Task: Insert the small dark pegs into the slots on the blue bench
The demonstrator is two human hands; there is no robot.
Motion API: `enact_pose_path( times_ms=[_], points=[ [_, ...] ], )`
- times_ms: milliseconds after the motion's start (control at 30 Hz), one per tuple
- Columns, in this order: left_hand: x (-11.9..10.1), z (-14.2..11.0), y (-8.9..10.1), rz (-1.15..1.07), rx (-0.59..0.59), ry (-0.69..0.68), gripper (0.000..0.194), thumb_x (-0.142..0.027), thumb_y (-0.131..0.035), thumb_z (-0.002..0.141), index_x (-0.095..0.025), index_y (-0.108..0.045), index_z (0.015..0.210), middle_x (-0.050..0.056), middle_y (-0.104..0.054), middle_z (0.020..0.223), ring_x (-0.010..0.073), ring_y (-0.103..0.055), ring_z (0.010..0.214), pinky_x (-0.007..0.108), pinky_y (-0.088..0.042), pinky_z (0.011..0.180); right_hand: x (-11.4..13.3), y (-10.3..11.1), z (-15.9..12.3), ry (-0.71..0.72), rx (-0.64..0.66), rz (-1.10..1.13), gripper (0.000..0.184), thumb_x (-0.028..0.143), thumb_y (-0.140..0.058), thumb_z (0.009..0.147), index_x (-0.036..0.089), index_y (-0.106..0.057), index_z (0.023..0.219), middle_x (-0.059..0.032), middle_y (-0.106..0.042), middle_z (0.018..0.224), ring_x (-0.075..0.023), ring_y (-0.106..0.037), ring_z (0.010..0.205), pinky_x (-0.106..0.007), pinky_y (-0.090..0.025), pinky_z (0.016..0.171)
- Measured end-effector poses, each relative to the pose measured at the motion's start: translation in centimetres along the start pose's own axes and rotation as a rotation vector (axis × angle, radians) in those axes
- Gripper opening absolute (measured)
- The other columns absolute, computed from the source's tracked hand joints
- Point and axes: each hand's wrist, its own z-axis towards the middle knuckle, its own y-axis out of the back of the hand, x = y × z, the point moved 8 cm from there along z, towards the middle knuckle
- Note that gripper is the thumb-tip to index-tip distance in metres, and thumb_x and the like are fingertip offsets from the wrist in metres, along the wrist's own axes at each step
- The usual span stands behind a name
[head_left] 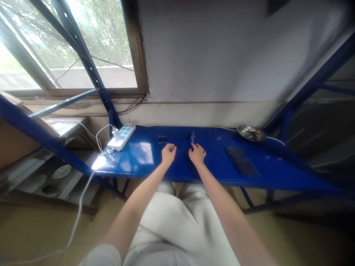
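Note:
Both my hands rest on a glossy blue metal shelf in front of me. My left hand has its fingers curled in a pinch, touching a small dark part I cannot make out. My right hand is curled too, its fingertips at a small dark and pale piece standing on the shelf. A row of small black parts lies just beyond my left hand.
A white power strip with a plugged charger and white cables sits at the shelf's left end. A shallow metal bowl stands at the back right. Blue rack struts cross left and right. Plates lie on a lower rack at the left.

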Motion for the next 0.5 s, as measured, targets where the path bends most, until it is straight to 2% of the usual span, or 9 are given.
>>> enact_pose_path(
  times_ms=[200,500],
  points=[
    [1.6,-1.9,1.4,-0.028,-0.057,0.083,0.013,-0.027,-0.054,0.077,-0.016,-0.059,0.082,0.003,-0.062,0.077,0.0126,-0.057,0.072,0.026,-0.046,0.071,-0.5,-1.6,1.4,-0.028,0.108,-0.026,0.042,0.033,-0.037,0.084,0.019,-0.055,0.119,-0.0175,-0.043,0.130,-0.0326,-0.034,0.124,-0.063,-0.017,0.098],
    [1.4,-2.3,1.9,-0.069,-0.085,0.129,0.013,-0.024,-0.051,0.080,-0.017,-0.057,0.088,0.005,-0.062,0.084,0.0133,-0.057,0.078,0.027,-0.047,0.073,-0.6,-2.5,2.5,0.008,0.141,-0.084,0.044,0.040,-0.036,0.086,0.020,-0.054,0.121,-0.0167,-0.041,0.133,-0.0331,-0.031,0.126,-0.066,-0.013,0.098]
  ],
)
